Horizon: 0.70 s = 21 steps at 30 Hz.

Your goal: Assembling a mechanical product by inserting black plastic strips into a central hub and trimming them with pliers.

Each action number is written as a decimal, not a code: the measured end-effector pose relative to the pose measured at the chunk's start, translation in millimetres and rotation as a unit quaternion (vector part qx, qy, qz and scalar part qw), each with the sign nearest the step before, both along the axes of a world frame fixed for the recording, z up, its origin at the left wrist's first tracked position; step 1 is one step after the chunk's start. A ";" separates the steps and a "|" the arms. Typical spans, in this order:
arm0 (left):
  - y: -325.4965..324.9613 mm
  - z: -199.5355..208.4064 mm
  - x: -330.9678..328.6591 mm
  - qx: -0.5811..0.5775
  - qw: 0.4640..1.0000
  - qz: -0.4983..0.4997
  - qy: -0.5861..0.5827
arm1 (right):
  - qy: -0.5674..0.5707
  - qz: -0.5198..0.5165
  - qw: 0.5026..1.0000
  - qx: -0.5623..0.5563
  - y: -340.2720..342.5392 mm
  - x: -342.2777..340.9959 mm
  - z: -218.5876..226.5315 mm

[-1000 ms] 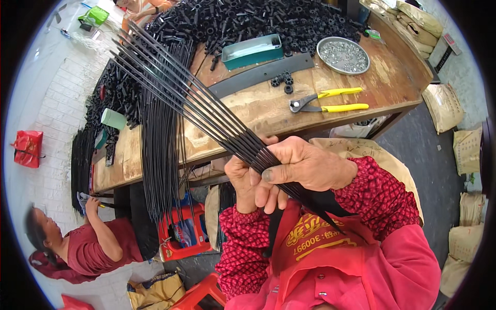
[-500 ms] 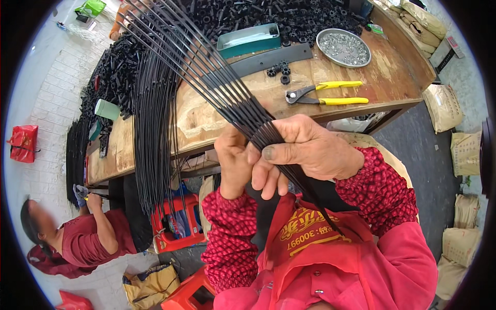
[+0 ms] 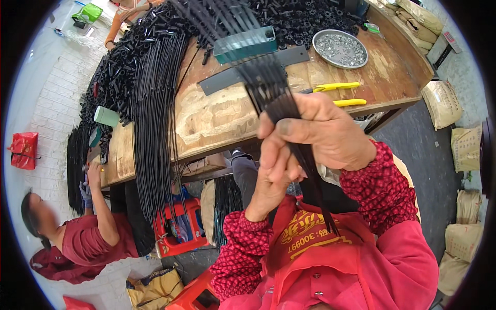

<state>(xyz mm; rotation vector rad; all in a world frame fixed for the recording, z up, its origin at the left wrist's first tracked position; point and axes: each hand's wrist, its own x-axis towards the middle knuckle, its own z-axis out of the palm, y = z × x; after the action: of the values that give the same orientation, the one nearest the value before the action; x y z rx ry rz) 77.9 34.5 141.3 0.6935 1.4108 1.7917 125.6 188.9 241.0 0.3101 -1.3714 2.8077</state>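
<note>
A fanned bundle of thin black rods (image 3: pixel 264 77) rises in front of me, its upper part blurred by motion. My right hand (image 3: pixel 333 132) is closed round its lower part, thumb across the front. My left hand (image 3: pixel 276 168) is just below and to the left, fingers curled against the bundle near the right fingertips. The lower ends of the rods hang toward my red apron (image 3: pixel 310 232). Behind my right hand lie yellow-handled pliers (image 3: pixel 338 87), their jaws mostly hidden.
A wooden table (image 3: pixel 206 119) carries a pile of black rods (image 3: pixel 155 119), heaped black plastic parts (image 3: pixel 305 20), a green tray (image 3: pixel 219 51), a dark flat bar (image 3: pixel 214 82) and a round dish of small metal pieces (image 3: pixel 341 49). A co-worker (image 3: pixel 88 232) sits at left near a red stool (image 3: pixel 178 227).
The bundle has swung more upright, its upper ends shifting right. My left hand has moved right and down its side, and my right hand slightly right. The co-worker's arm has lifted.
</note>
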 end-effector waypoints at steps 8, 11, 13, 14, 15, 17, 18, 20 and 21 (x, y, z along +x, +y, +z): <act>46.7 69.8 -93.9 -0.127 0.947 0.057 0.291 | 0.108 -0.115 0.985 0.077 -0.8 27.9 36.1; 52.8 66.8 -180.0 -0.009 0.843 0.068 0.534 | 0.144 -0.054 0.974 0.168 -27.2 6.5 5.4; 52.6 62.6 -227.2 -0.106 0.588 0.164 0.785 | 0.178 -0.079 0.966 0.171 -58.7 -16.1 -57.7; 56.6 57.5 -211.9 -0.227 0.626 0.152 0.730 | 0.180 -0.108 0.956 0.206 -58.3 -25.3 -92.9; 47.6 56.0 -206.7 -0.235 0.642 0.155 0.713 | 0.189 -0.125 0.945 0.237 -62.0 -32.4 -117.4; 35.1 48.7 -189.3 -0.240 0.664 0.224 0.672 | 0.174 -0.132 0.942 0.254 -60.3 -34.6 -139.9; 25.6 45.3 -188.6 -0.186 0.747 0.240 0.591 | 0.162 -0.130 0.939 0.274 -61.0 -33.2 -146.4; 7.9 48.6 -178.4 -0.048 0.889 0.282 0.357 | 0.148 -0.111 0.952 0.244 -64.0 -31.1 -150.9; 5.5 55.4 -170.3 -0.004 0.917 0.255 0.307 | 0.131 -0.099 0.961 0.222 -59.4 -29.4 -151.1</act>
<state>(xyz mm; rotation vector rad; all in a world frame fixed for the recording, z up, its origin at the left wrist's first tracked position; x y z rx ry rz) -92.5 39.9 196.7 1.0100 2.1766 2.0488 96.3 129.5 89.9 0.4907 -1.8304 2.1841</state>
